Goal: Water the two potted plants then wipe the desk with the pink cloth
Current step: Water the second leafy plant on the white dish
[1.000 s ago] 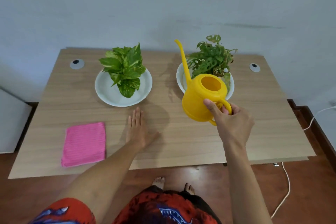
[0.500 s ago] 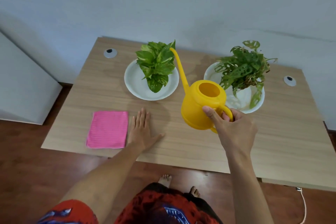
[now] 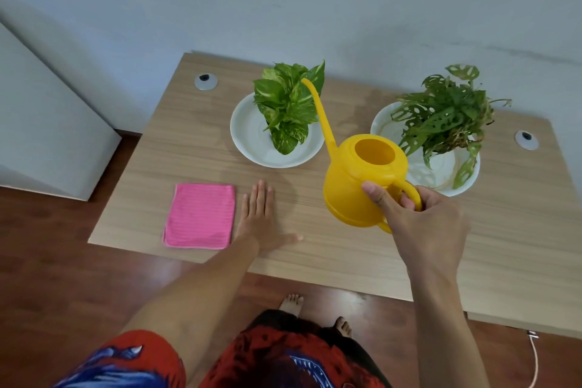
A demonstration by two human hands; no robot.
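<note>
Yellow moulded plastic forms the watering can (image 3: 362,181), a squat rounded body with a wide round fill hole on top, a loop handle at the near right and a long thin curved spout. The right hand (image 3: 422,224) has its fingers curled through and closed around that handle, thumb pressed against the body, and holds the can clear of the desk (image 3: 346,249) between the two plants. The spout tip sits over the foliage of the left plant (image 3: 288,107), a pothos with broad, glossy, yellow-flecked leaves standing in a shallow white saucer (image 3: 248,135). The right plant (image 3: 447,116) has thin, perforated leaves, some browned at the edges, and stands in its own white saucer (image 3: 441,170). The step in hand appears to be watering the left plant. To do it well, tilt the can slowly by rotating the wrist, keep the spout tip low and aimed at the base of the stems instead of the leaves, and stop before the shallow saucer overfills. The left hand (image 3: 261,217) lies flat on the desk, fingers spread and holding nothing, which steadies the body. Just to its left lies the pink cloth (image 3: 201,214), a folded rectangle of ribbed fabric near the front edge. The desk surface is a pale wood-grain laminate with a round cable grommet at each far corner.
</note>
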